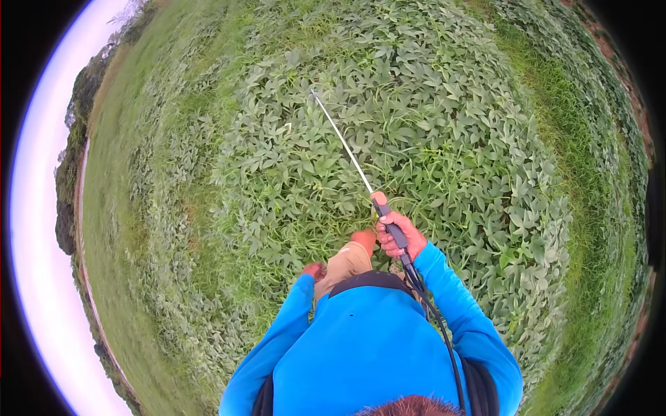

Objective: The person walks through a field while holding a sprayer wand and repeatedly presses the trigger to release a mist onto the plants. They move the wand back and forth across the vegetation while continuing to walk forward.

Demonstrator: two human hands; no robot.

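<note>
My right hand (404,237) is wrapped round the dark handle of a spray wand (345,144). From the handle, its thin pale metal tube slants up and to the left over the leafy plants (444,104), ending at a small nozzle with faint mist about it. A black hose (440,322) runs from the handle back along my right arm. My left hand (314,270) is low beside my left thigh, its fingers curled closed, with nothing seen sticking out of it. Tan trousers and one bare lower leg show between my hands.
Dense broad-leaved plants surround me, with grass growing among them. A grassy strip (555,118) runs along the right, with another band of plants beyond it. Trees (73,152) and pale sky lie at the far left. Dark straps cross my blue sleeves near the shoulders.
</note>
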